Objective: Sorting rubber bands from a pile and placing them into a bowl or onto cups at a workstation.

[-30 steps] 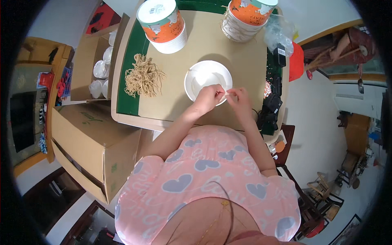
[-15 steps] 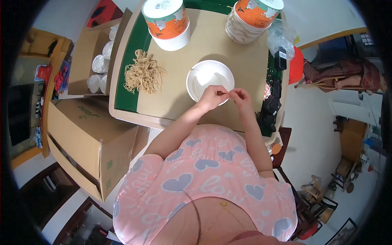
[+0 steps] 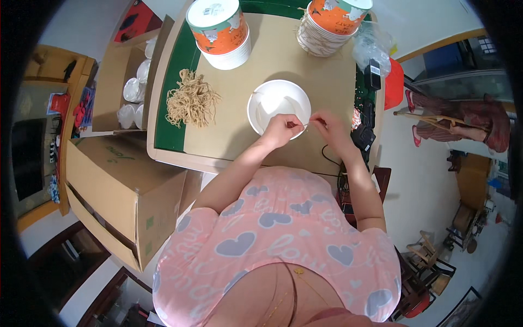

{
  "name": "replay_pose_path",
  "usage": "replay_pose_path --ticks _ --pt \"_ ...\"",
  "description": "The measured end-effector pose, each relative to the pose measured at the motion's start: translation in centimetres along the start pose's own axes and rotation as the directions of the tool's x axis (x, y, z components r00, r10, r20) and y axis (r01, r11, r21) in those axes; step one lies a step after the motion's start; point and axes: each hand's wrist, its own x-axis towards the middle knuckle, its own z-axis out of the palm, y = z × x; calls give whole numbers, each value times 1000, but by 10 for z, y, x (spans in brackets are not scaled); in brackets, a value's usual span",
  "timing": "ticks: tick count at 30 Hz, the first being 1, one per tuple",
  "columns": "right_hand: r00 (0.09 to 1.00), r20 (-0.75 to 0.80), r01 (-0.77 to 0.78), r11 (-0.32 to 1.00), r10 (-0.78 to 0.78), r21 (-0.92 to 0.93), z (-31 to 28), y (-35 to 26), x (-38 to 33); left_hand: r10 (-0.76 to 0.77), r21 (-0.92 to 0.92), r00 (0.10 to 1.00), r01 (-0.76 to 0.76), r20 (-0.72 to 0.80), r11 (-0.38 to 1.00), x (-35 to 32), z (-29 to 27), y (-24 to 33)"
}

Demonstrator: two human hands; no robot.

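String (image 3: 306, 124), thin and pale, was pinched taut between left hand (image 3: 282, 129) and right hand (image 3: 326, 124) over the white bowl's (image 3: 260, 104) near rim; hands sat slightly closer than a second earlier, fingers closed. Noodle-like bundle (image 3: 190, 101) lay untouched on the table (image 3: 321, 76).

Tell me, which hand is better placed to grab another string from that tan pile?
Left, probably. The left hand lies on the side of the white bowl nearer the pile of tan strings. The right hand is at the bowl's far edge and would have to cross over. Both pinch a thin string.
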Motion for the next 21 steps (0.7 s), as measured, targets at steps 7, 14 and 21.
replay_pose_path --ticks 7,14,21 --pt "993 48 109 992 -107 -55 -5 -9 3 11 33 1000 -11 3 999 -1 0 5" --pt "985 -3 165 950 -172 -264 5 1 4 6 51 1000 -7 7 999 3 -1 7" --pt "999 16 34 985 -31 -171 9 -6 4 143 201 980 -113 -141 973 -6 -3 18"
